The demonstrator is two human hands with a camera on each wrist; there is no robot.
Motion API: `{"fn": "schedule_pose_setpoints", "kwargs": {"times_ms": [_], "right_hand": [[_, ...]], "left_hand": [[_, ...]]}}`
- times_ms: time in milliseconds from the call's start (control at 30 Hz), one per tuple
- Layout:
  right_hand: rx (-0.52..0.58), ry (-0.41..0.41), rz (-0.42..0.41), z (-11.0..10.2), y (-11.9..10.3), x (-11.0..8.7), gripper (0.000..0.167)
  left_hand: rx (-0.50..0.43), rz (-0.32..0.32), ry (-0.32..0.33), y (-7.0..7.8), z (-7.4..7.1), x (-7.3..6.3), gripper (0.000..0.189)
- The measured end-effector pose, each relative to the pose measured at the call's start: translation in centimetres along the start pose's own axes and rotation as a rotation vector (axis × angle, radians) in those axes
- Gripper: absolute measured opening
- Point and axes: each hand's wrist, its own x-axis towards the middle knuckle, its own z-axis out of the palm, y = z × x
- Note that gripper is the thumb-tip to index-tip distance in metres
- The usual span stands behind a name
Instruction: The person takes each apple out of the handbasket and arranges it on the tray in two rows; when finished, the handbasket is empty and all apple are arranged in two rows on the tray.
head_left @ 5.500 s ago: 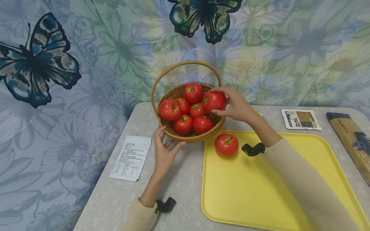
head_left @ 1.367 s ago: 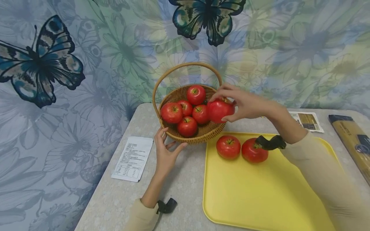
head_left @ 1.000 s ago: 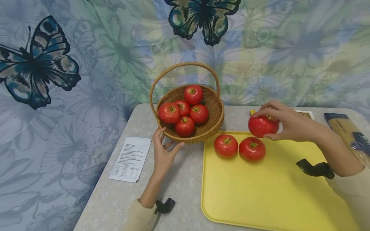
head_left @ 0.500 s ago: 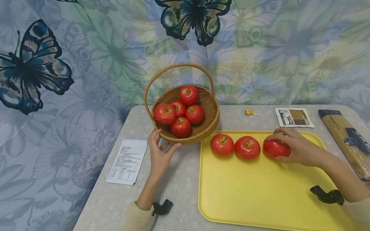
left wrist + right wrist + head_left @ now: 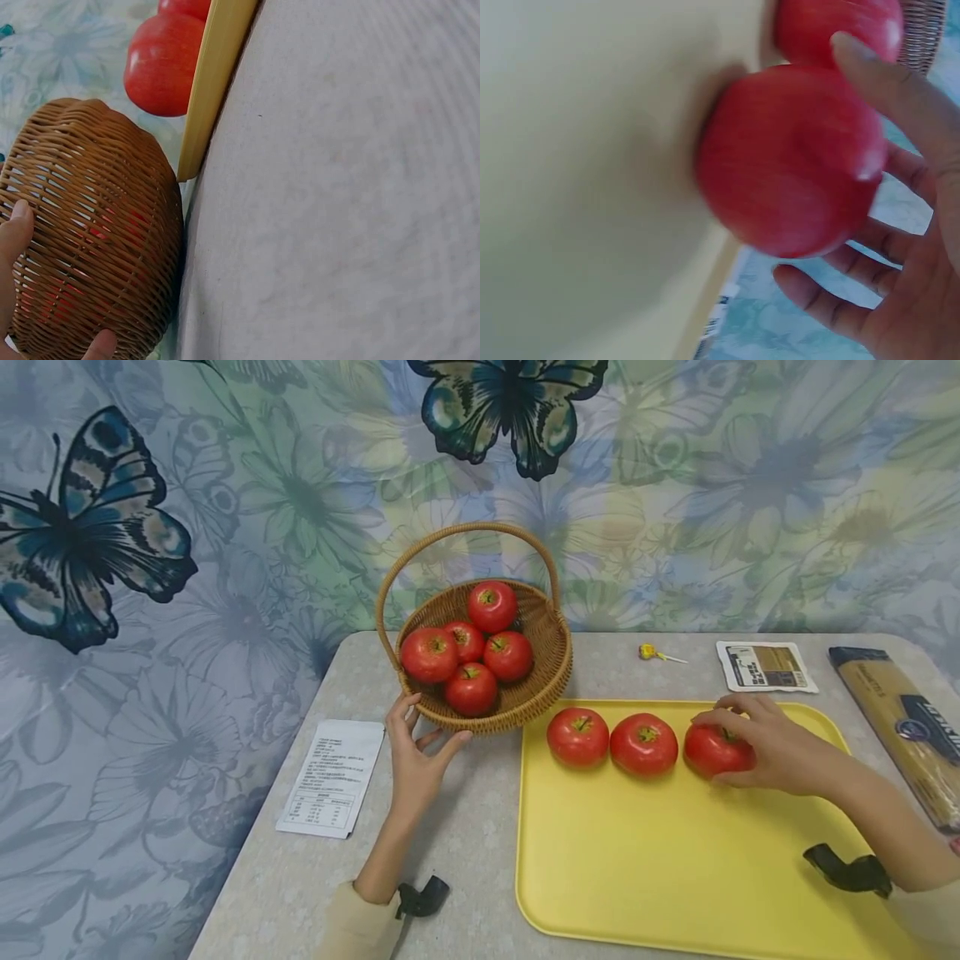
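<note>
A wicker basket (image 5: 536, 702) with a tall handle carries several red apples (image 5: 470, 690). My left hand (image 5: 416, 772) holds the basket at its lower left side, fingertips by the rim and thumb under its front. In the left wrist view, the fingers rest against the woven outside. On the yellow tray (image 5: 660, 860) three apples stand in a row along the far edge. My right hand (image 5: 776, 747) is spread loosely around the rightmost apple (image 5: 708, 750). The right wrist view shows a gap between that apple (image 5: 787, 165) and the lowest fingertip.
A white printed packet (image 5: 330, 779) lies left of the basket. Behind the tray are a yellow lollipop (image 5: 648, 652) and a small brown-and-white packet (image 5: 765, 667). A long brown package (image 5: 900, 727) lies at the right edge. A patterned cloth backs the table.
My right hand has carried two apples from the basket to the tray, beside the first one, and its fingers have loosened round the last. My left hand stays at the basket.
</note>
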Motion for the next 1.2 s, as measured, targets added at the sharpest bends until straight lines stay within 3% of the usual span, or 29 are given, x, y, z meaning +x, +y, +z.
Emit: {"fn": "schedule_pose_setpoints", "kwargs": {"times_ms": [133,200,467,733,867,1200], "right_hand": [[0.035,0.044,-0.037,-1.4,-1.5,1.6,0.073],[0.071,0.076,-0.096,-2.2,-2.6,3.1,0.073],[0.248,0.080,-0.155,-3.1,-7.2,10.7,0.068],[0.470,0.116,-0.250,-0.7,-10.3,17.9,0.063],[0.571,0.101,-0.271,1.1,-11.8,20.8,0.068],[0.614,0.004,-0.192,4.3,-15.5,26.1,0.080]], "left_hand": [[0.009,0.013,0.003,0.1,0.0,0.0,0.081],[0.012,0.019,0.007,0.2,-0.1,0.0,0.080],[0.011,0.030,0.012,0.1,-0.2,0.1,0.081],[0.001,0.022,0.009,-0.2,-0.1,0.0,0.080],[0.000,0.030,0.008,-0.1,0.0,0.0,0.080],[-0.007,0.030,0.001,-0.3,0.0,0.1,0.079]]}}
